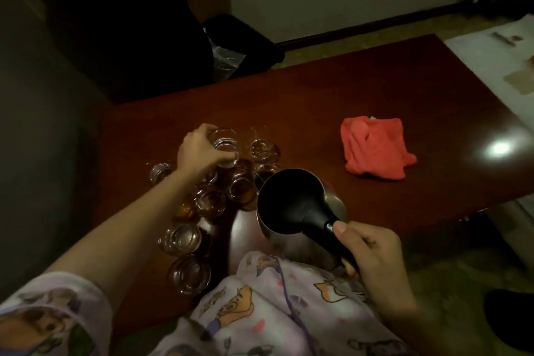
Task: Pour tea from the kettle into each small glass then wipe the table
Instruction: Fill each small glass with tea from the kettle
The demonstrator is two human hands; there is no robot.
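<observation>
Glossy wood table [361, 101], metal kettle [336, 205]

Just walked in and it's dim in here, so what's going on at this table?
A person is serving tea. Their right hand holds a kettle by its black handle over the near edge of the dark wooden table. Their left hand grips a clear small glass among a cluster of glasses; some already hold amber tea, others nearer the person look empty. A red cloth lies unused to the right.

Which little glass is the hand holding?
The clear, empty-looking glass at the far end of the cluster; the left hand grips it, while other glasses stand untouched.
</observation>
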